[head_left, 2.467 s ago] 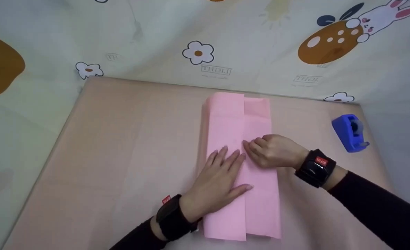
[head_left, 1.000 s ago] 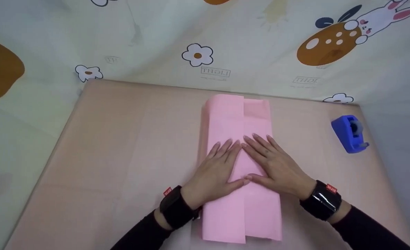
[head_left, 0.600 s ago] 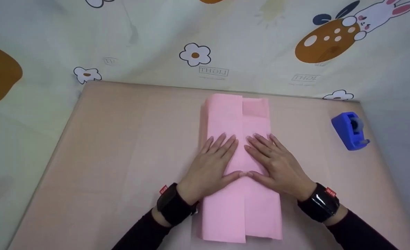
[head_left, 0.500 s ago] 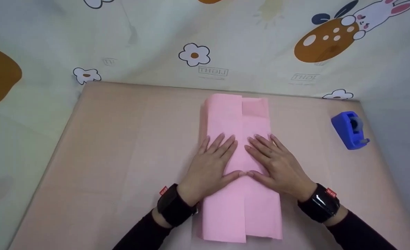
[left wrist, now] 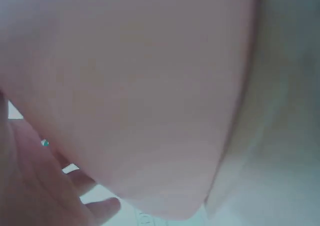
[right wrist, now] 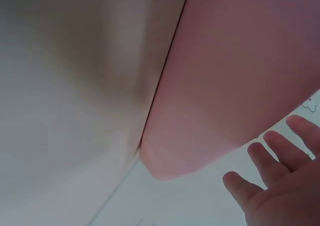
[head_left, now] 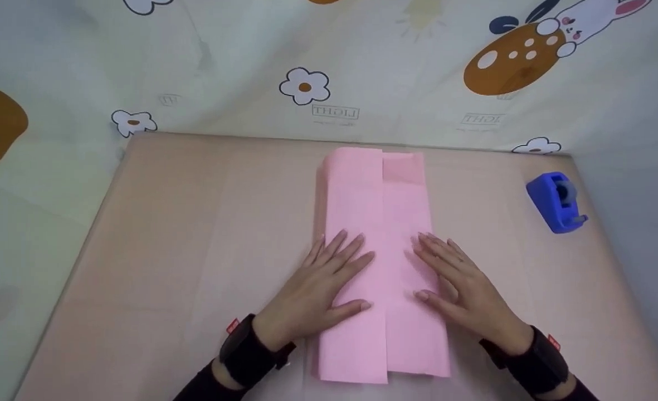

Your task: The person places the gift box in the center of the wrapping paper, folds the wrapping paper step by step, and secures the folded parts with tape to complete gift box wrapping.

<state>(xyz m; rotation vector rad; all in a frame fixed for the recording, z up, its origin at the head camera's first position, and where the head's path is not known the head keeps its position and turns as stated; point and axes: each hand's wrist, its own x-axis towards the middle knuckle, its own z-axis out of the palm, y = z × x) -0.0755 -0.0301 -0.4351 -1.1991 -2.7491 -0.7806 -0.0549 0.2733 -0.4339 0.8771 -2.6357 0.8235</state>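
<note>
A long pink paper-wrapped bundle lies lengthwise on the table in the head view, its paper edges overlapping along a seam down the middle. My left hand lies over its left side, fingers straight and spread. To the right, my right hand hovers at the bundle's right edge with straight fingers, casting shadows on the paper. In the right wrist view, the fingers of the right hand stand apart from the pink side. The left wrist view shows the bundle's side wall with the left hand above the paper.
A blue tape dispenser with a tape roll stands at the far right of the pale pink table. Behind the table hangs a cream cloth printed with flowers and a rabbit.
The right hand went from curled fingers at the seam to flat on the paper, then lifted and drew away right. The left hand slid left and toward me. The bundle stays on the table.
</note>
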